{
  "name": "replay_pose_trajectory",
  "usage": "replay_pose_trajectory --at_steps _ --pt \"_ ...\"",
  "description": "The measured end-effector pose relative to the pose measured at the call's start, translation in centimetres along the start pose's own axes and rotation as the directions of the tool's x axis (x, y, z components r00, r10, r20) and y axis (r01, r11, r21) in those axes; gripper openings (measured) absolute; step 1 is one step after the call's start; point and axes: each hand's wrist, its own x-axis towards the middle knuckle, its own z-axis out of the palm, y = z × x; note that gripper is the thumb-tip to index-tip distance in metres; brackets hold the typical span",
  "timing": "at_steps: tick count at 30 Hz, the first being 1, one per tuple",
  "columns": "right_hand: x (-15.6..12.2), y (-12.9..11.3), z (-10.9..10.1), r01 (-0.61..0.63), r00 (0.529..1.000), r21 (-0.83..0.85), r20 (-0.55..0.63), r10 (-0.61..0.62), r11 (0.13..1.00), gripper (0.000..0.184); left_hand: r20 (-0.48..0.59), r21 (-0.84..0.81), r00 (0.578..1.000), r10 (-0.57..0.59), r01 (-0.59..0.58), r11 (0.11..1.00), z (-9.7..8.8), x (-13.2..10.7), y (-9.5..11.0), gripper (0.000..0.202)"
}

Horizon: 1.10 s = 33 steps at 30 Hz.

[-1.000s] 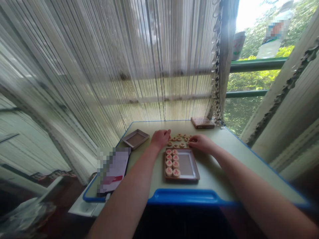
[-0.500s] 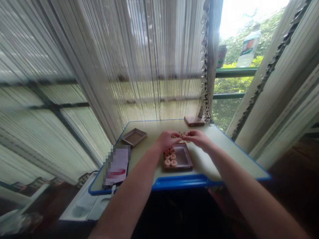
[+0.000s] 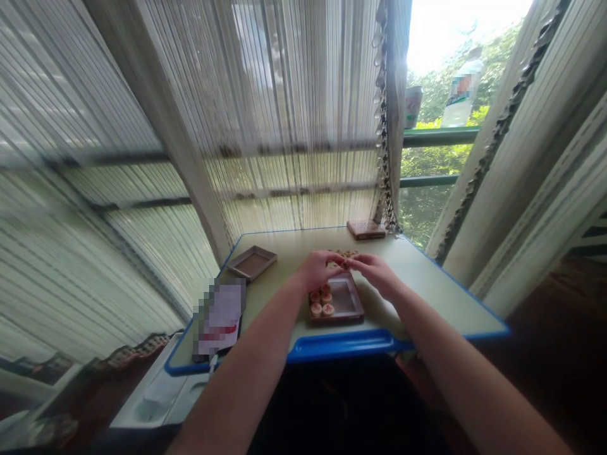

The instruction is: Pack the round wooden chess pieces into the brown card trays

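On the table, a shallow brown box (image 3: 363, 309) holds several round xiangqi pieces (image 3: 322, 303) with red characters, in two columns along its left side; the right part of the box shows its bare bottom. Over the box's far edge, my left hand (image 3: 320, 269) is curled, thumb and fingers closing toward the right. My right hand (image 3: 374, 270) meets it fingertip to fingertip, and a small xiangqi piece appears pinched between them, partly hidden. Behind the fingers lie more loose pieces (image 3: 351, 253).
An empty box lid (image 3: 253, 261) lies at the table's left, beside a phone (image 3: 222, 316) with a cable. A closed brown box (image 3: 366, 229) sits at the far edge. Raised blue trim (image 3: 344, 345) runs along the near edge. A can (image 3: 413, 107) and bottle (image 3: 459, 95) stand on the window rail.
My right hand has moved left, bringing its fingertips against those of my left hand. The view has shifted slightly.
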Motion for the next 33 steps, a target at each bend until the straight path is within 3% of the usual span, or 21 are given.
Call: replay_pose_trajectory --at_steps 4,7,9,16,22,26,33 --pt "0.0 0.5 -0.3 0.147 0.986 -0.239 -0.047 -0.162 0.960 0.035 0.038 -0.003 0.992 -0.121 0.121 0.993 -0.3 0.1 -0.3 0.029" --pt "0.0 0.6 -0.3 0.275 0.946 -0.515 -0.006 -0.324 0.812 0.029 0.091 -0.026 0.984 -0.156 0.159 0.987 -0.4 0.2 -0.6 0.030" --pt "-0.1 0.6 -0.3 0.319 0.927 -0.600 0.038 -0.372 0.734 0.026 0.113 -0.045 0.980 -0.163 0.169 0.985 -0.5 0.2 -0.7 0.030" --pt "0.0 0.8 -0.3 0.321 0.929 -0.626 0.064 -0.363 0.711 0.027 0.189 -0.023 0.978 -0.084 0.089 0.996 -0.6 0.2 -0.7 0.029" --pt "-0.2 0.6 -0.3 0.231 0.969 -0.604 0.074 -0.235 0.763 0.027 0.183 -0.033 0.974 -0.132 0.141 0.990 -0.7 0.1 -0.5 0.037" --pt "-0.4 0.5 -0.3 0.273 0.962 -0.662 0.167 -0.218 0.698 0.020 0.047 -0.073 0.977 -0.210 0.213 0.974 -0.7 0.2 -0.7 0.036" --pt "-0.2 1.2 0.2 0.275 0.961 -0.739 0.185 -0.207 0.615 0.022 0.102 0.127 0.975 -0.196 0.183 0.975 -0.7 0.1 -1.5 0.023"
